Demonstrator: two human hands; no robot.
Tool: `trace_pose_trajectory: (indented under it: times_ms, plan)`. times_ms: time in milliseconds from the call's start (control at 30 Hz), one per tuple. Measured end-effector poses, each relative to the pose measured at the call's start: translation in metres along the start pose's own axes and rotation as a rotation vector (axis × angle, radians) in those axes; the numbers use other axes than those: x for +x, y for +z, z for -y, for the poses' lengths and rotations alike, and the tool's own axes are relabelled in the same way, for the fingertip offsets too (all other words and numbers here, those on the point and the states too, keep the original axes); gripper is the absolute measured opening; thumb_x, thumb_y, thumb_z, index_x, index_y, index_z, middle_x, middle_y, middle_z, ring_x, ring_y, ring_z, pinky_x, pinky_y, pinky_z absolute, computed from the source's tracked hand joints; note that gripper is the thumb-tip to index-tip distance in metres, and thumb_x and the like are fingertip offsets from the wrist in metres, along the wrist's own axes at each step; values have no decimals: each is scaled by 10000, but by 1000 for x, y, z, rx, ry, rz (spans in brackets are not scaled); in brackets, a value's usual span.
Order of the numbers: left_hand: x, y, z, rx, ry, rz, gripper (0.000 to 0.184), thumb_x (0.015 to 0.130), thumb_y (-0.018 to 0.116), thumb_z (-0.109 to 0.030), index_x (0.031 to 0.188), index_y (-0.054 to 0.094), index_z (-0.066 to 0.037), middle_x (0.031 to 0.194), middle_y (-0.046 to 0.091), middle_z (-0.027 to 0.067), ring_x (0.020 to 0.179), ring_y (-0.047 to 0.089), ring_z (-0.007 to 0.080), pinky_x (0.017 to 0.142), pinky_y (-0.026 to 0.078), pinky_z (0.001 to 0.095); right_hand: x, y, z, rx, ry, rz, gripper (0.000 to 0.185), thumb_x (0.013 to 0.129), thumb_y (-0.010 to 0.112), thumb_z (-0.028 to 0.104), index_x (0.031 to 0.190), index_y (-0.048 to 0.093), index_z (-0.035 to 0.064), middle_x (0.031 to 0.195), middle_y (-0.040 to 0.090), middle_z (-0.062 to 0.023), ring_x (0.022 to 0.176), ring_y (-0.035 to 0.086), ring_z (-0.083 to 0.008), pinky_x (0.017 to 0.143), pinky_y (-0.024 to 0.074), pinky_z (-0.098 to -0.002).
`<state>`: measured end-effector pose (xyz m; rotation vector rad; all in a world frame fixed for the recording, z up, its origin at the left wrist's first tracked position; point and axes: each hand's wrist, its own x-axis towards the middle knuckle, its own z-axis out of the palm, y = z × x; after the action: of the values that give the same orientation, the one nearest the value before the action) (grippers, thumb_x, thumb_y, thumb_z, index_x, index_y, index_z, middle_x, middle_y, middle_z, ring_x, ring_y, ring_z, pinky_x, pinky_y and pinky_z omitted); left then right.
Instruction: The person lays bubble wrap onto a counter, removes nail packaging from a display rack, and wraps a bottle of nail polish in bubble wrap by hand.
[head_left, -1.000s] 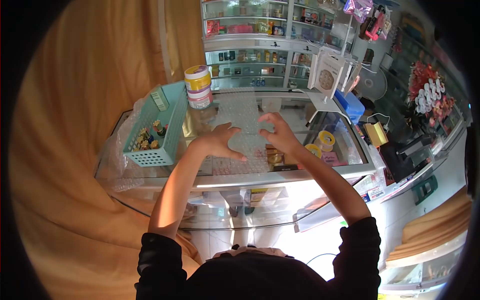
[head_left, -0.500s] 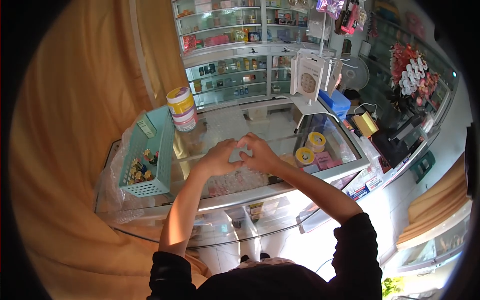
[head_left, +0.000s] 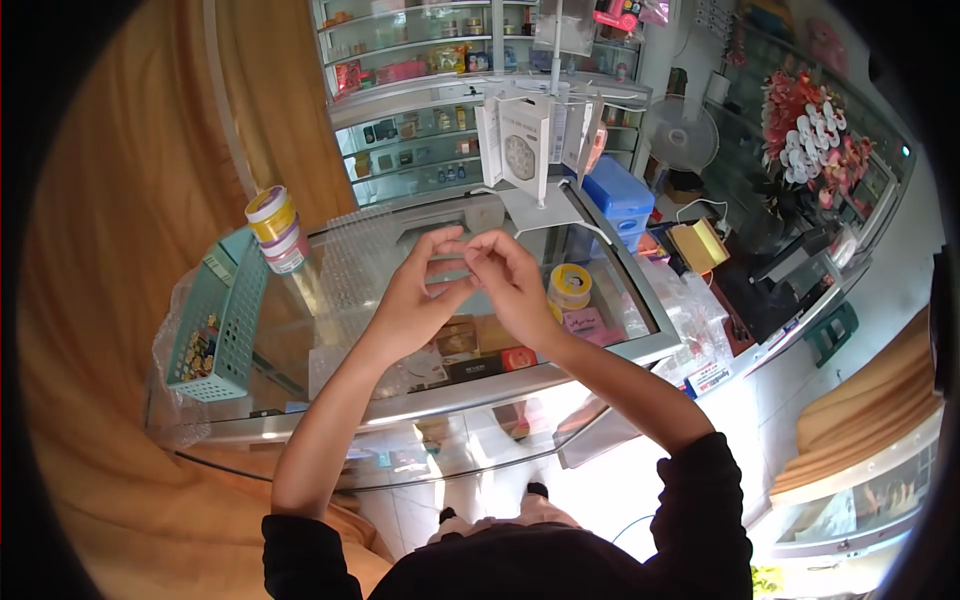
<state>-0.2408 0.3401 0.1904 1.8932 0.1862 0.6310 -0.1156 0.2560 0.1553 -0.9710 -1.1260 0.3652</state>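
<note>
Above the glass counter, my two hands meet at the fingertips. My left hand is open, its fingers and thumb spread, with gaps showing between them. The bent fingers of my right hand reach across to the left fingertips, with the thumb close by. No object can be made out in either hand; the inside of the right fingers is partly hidden. Beneath the right wrist lie a yellow-lidded tub and a pink box. Boxes show under the forearms through the glass.
A mint-green basket with small bottles stands left, beside stacked yellow and pink tubs. Behind the hands is a white display stand with hanging packs. A blue container and a fan are to the right; stocked shelves line the back.
The view has shifted, so the basket and tubs appear further left. Both hands have risen in view; the rounded gap between them has closed up and the right fingers now overlap the left fingertips.
</note>
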Motion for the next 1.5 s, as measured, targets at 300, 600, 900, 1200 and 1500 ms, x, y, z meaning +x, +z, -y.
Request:
trace_pose_trajectory:
  times_ms: [300,600,900,1200,1500]
  plan:
    - [60,84,-27,-79,110,-183,458,875,597,-46,1295,414,-34,1203,494,85,1061,524,149,839,458,271,21,-94,33,30,-45,-7,152,908,526,42,1056,497,18,921,541,-18,718,472,-25,616,375,-181]
    - [110,110,-55,15,283,-217,453,871,524,22,1308,414,-28,1261,486,100,1117,517,164,860,463,276,77,-133,60,131,-112,-245,598,885,516,67,1412,234,47,1048,515,-25,732,493,-68,629,407,-229]
    - [124,105,-55,71,324,-247,420,855,552,22,1255,441,-45,1230,512,96,1113,529,165,839,476,280,97,-145,53,325,-15,-392,624,858,538,32,1398,227,71,953,503,-31,665,474,-88,594,394,-241]
    - [122,92,-43,11,310,-357,372,854,566,25,1201,454,-47,1072,513,50,976,535,123,783,465,253,92,-136,43,198,-191,-265,513,858,525,-20,1343,371,43,967,505,-3,823,524,-73,636,430,-209]
    - [123,81,-45,73,371,-387,252,890,566,-33,1139,527,-24,961,522,13,868,517,87,749,467,239,86,-105,33,-23,-272,-67,597,823,496,-93,1385,415,94,1041,490,-31,854,507,-82,708,428,-213]
